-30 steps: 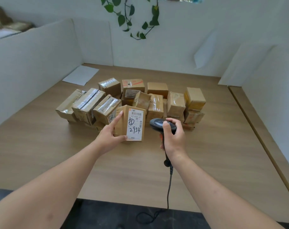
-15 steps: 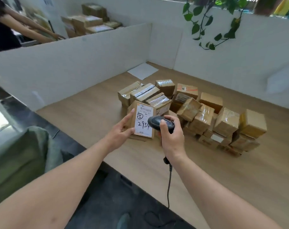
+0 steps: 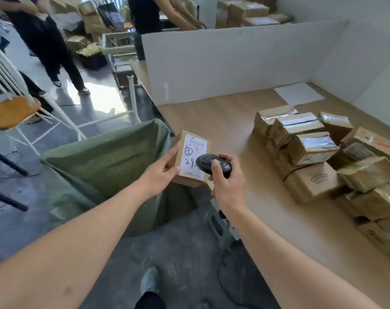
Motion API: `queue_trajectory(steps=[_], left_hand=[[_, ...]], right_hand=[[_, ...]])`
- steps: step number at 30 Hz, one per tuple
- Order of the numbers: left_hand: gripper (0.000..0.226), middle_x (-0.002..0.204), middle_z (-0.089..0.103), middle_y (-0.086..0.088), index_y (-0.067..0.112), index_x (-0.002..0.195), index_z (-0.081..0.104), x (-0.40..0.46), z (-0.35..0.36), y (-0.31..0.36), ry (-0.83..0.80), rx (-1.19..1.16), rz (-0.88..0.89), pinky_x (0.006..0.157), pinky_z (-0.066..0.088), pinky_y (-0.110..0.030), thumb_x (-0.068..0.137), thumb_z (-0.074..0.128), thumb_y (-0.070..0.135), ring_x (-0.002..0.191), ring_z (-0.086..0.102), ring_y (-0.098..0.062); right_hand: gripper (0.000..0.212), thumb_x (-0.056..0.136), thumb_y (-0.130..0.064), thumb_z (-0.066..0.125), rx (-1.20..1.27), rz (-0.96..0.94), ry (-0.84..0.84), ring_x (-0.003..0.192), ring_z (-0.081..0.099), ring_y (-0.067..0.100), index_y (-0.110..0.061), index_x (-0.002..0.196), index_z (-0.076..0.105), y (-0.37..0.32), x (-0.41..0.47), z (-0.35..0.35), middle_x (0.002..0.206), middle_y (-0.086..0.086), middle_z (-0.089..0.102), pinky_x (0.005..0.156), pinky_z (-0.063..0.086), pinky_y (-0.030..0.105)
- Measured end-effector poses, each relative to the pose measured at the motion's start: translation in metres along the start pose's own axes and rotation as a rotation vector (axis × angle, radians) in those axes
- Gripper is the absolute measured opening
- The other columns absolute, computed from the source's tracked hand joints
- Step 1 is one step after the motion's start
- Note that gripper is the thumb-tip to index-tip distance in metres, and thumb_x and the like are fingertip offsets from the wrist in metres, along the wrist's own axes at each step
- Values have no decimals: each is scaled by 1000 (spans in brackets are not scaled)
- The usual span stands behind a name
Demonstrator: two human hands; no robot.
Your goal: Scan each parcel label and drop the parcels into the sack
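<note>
The view has swung hard to the left since a second ago; then the pile of parcels filled the middle of the frame, and now the green sack (image 3: 104,166) has come into sight at left of centre, its mouth standing open beside the bench (image 3: 223,117). The left hand (image 3: 161,173) still holds the labelled parcel (image 3: 190,157) by its left side, fingers along the face and edge; the white label (image 3: 195,152) faces up, its lower right corner covered by the scanner (image 3: 213,166). The right hand (image 3: 225,181) is wrapped round the scanner's handle, its head pointed over the label. The parcel has gone from in front of the pile to the bench's near left corner, just beside the sack's rim; I judge the scan is done or nearly so and the drop comes next.

The pile of parcels (image 3: 323,157) now sits at the right of the frame, well apart from the hands; the sack's opening lies directly left of and below the parcel with nothing between; the bench edge runs under the parcel, so it need only go left and down. A chair (image 3: 13,108) stands at upper left, clear of the sack; the scanner's cable (image 3: 223,268) trails to the floor at lower centre, near a shoe (image 3: 149,281).
</note>
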State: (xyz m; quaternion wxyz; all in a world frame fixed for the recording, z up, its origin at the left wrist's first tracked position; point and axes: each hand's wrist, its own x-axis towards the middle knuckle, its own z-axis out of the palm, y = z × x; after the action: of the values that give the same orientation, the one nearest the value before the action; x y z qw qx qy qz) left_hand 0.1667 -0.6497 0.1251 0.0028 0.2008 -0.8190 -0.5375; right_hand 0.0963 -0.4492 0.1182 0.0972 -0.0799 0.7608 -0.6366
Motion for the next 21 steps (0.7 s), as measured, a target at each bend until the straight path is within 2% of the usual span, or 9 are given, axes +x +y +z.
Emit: queue_trajectory(steps=[3,8,12,15,18,21], left_hand=[[71,140,63,18,79,142,29,-7,-41,-29,75,-1,-66,120,40,-46,87,60,46,129,59,-14],[74,146,60,12,83,140,23,0,-106,-87,98,50,-116,121,37,-50,99,63,37,134,55,-22],[71,155,50,14,81,144,20,19,-158,-136,23,135,-161,123,34,-48,103,60,39,140,48,-21],[69,160,45,10,76,149,18,40,-192,-174,-48,172,-205,123,33,-51,105,58,41,144,44,-24],[68,161,44,8,74,150,17,60,-216,-205,-98,201,-221,122,35,-53,105,57,42,145,43,-25],[69,160,45,6,75,150,18,78,-227,-229,-146,205,-242,122,36,-50,105,58,40,146,42,-24]], right_hand=[[24,89,-63,60,-8,10,-70,99,76,17,-58,113,58,-3,1,45,111,-16,74,84,63,62],[22,88,-67,60,-32,35,-131,96,77,17,-65,109,57,1,10,125,108,-18,75,83,64,62],[17,98,-55,65,-24,92,-150,99,76,16,-60,113,59,10,19,193,105,-24,73,85,65,58],[16,103,-47,66,-43,120,-143,99,76,13,-55,115,60,16,23,238,105,-23,73,89,64,45],[17,104,-45,66,-69,173,-128,99,76,14,-55,116,58,23,27,274,111,-16,73,82,65,45],[18,103,-47,65,-107,222,-103,99,76,13,-56,117,58,34,33,296,112,-16,74,83,66,49]])
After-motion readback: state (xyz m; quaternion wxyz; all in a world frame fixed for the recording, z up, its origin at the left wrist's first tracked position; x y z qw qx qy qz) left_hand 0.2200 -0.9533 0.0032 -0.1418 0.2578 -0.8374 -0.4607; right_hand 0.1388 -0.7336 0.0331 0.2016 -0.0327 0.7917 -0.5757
